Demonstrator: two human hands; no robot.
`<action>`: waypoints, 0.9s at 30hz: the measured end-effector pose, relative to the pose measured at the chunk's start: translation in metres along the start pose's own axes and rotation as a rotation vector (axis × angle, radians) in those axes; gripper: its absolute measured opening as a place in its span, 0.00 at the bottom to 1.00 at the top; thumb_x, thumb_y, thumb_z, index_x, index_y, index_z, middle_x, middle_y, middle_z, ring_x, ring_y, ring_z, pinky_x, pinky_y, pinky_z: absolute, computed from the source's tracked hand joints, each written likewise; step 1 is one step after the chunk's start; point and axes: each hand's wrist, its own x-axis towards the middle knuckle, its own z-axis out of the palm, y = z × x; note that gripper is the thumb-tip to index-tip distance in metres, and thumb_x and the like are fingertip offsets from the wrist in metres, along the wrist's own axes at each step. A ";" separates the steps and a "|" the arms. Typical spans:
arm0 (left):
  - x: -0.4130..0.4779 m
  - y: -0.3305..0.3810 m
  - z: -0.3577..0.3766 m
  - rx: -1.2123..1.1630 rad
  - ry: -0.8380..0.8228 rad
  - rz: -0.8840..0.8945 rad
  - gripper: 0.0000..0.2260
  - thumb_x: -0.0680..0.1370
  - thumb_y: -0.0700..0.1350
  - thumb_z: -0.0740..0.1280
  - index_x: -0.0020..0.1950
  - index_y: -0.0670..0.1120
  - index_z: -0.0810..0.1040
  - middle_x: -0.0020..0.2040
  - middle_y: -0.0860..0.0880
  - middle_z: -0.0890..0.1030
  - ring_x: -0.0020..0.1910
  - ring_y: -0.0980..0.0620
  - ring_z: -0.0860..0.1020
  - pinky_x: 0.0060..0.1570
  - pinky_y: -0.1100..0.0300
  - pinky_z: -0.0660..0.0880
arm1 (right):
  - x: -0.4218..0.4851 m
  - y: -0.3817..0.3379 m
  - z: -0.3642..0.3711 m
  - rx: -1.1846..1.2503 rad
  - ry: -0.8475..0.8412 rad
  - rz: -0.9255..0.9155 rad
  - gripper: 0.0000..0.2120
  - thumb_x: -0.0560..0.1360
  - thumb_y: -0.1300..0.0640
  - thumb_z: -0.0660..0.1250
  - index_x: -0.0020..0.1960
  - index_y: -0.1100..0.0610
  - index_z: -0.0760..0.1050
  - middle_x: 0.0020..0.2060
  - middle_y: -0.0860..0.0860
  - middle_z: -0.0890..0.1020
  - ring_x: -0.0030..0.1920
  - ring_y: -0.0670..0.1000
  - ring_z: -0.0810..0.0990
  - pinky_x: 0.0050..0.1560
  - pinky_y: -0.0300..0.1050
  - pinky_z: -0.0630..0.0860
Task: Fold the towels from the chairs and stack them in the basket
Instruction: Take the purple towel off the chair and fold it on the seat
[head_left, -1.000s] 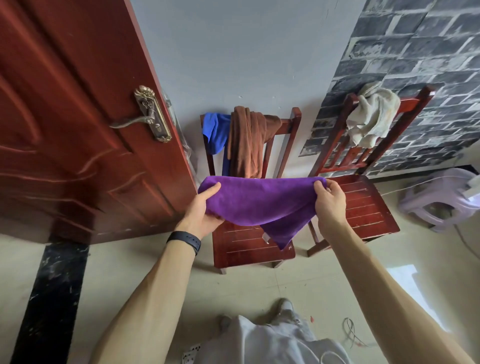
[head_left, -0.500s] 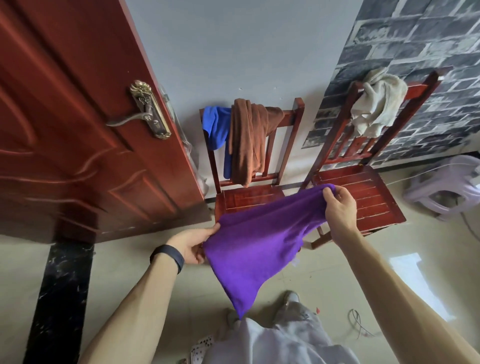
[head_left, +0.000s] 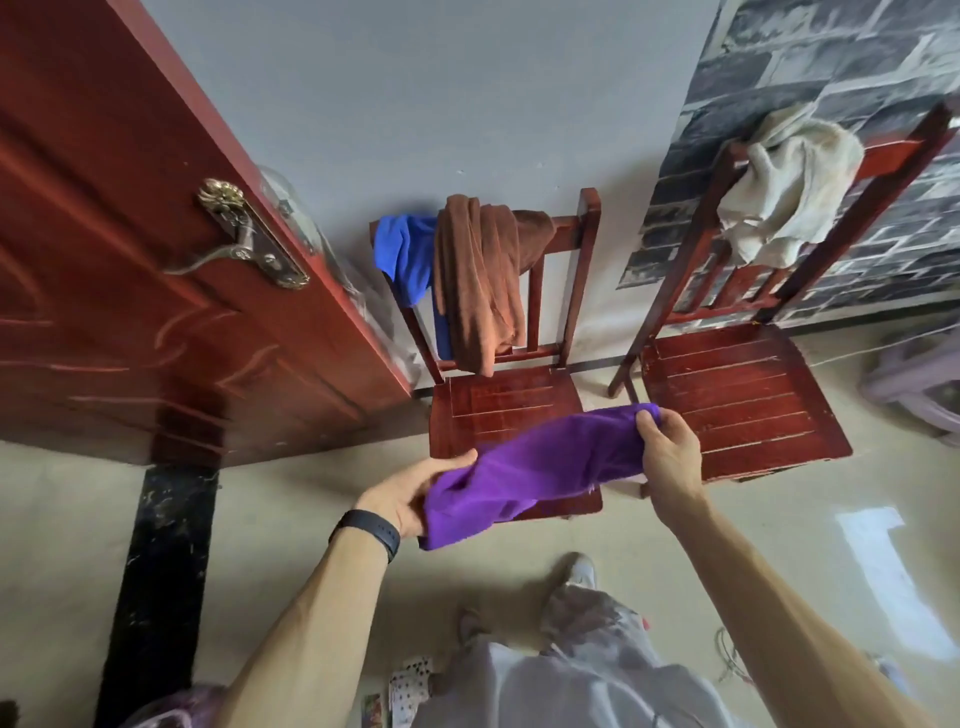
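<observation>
I hold a purple towel (head_left: 540, 467) stretched between both hands in front of the left chair (head_left: 509, 405). My left hand (head_left: 410, 493) grips its lower left end, and my right hand (head_left: 667, 452) pinches its upper right end. A brown towel (head_left: 483, 280) and a blue towel (head_left: 405, 260) hang over the left chair's backrest. A cream towel (head_left: 779, 192) is draped on the backrest of the right chair (head_left: 737, 400). No basket is in view.
An open red door (head_left: 130, 260) stands at the left. A pale plastic stool (head_left: 914, 379) sits at the far right. Loose papers (head_left: 410, 680) and a cable (head_left: 727, 654) lie on the floor by my feet.
The purple towel hung down in a long point half a second ago; now it is bunched up shorter between my hands, which are a little closer together over the left seat's front.
</observation>
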 end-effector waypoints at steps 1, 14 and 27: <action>0.008 0.003 -0.001 -0.009 0.066 -0.006 0.10 0.69 0.48 0.75 0.36 0.44 0.78 0.25 0.50 0.75 0.21 0.56 0.72 0.23 0.65 0.70 | 0.010 0.001 -0.006 -0.009 0.009 0.015 0.06 0.82 0.56 0.62 0.54 0.56 0.77 0.45 0.52 0.81 0.44 0.49 0.79 0.49 0.53 0.79; 0.023 0.028 0.008 0.076 0.481 0.484 0.10 0.73 0.40 0.75 0.52 0.44 0.80 0.47 0.45 0.84 0.44 0.49 0.81 0.52 0.56 0.75 | 0.067 0.008 -0.033 0.091 -0.036 0.202 0.05 0.81 0.58 0.64 0.48 0.54 0.77 0.38 0.49 0.76 0.42 0.52 0.74 0.40 0.49 0.71; 0.010 0.053 -0.032 0.701 0.577 0.591 0.14 0.68 0.41 0.80 0.51 0.47 0.83 0.42 0.49 0.82 0.37 0.54 0.77 0.34 0.68 0.72 | 0.068 -0.006 -0.009 0.227 -0.069 0.275 0.04 0.81 0.60 0.64 0.51 0.56 0.77 0.43 0.51 0.78 0.48 0.52 0.77 0.49 0.49 0.77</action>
